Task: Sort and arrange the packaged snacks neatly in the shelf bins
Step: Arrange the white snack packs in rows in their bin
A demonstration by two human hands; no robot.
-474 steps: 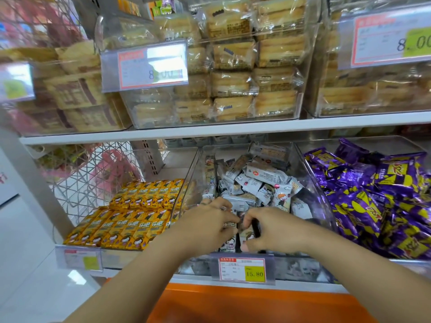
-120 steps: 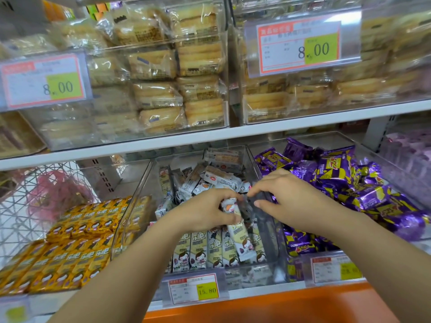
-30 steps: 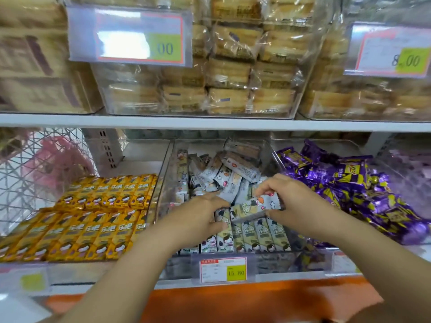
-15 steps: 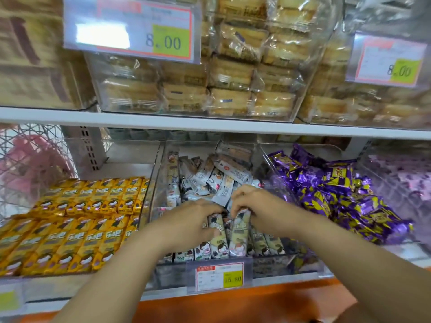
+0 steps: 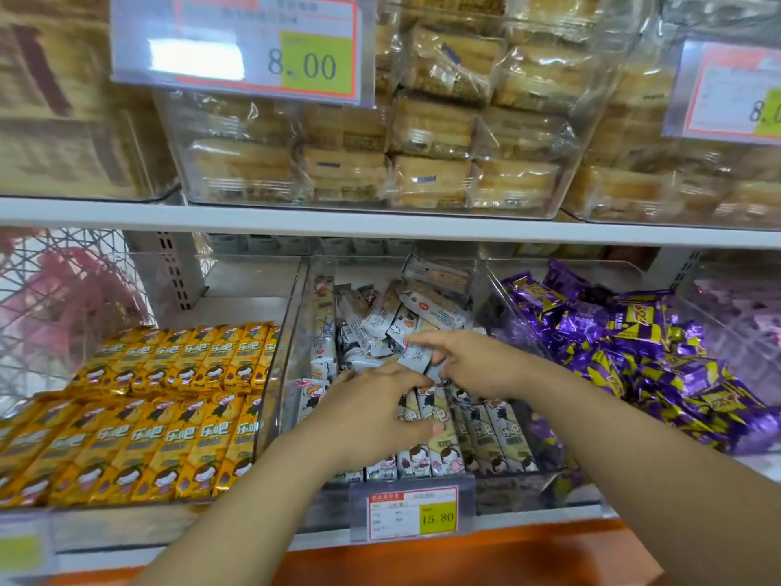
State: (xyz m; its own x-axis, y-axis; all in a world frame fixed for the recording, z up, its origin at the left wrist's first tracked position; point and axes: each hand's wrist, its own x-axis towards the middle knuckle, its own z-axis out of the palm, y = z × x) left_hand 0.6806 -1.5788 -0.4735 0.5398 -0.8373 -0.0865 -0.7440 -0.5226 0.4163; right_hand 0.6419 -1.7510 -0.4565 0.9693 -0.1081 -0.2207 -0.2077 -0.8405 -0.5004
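middle bin (image 5: 291,374) roughly half done: front row (image 5: 486,437) of packs stands neat, loose heap (image 5: 380,315) behind unsorted; left hand (image 5: 376,416), grip wide, rests on the row, right hand (image 5: 481,365) touches a loose pack (image 5: 416,356), can't tell if its grip holds it.

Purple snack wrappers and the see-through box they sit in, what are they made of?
The purple wrappers look like thin metallic foil or foil-coated plastic: they are crinkled and throw bright glints. The clear bin looks like hard, glossy plastic, probably acrylic: you can see the snacks through its walls, and its edges stay straight.
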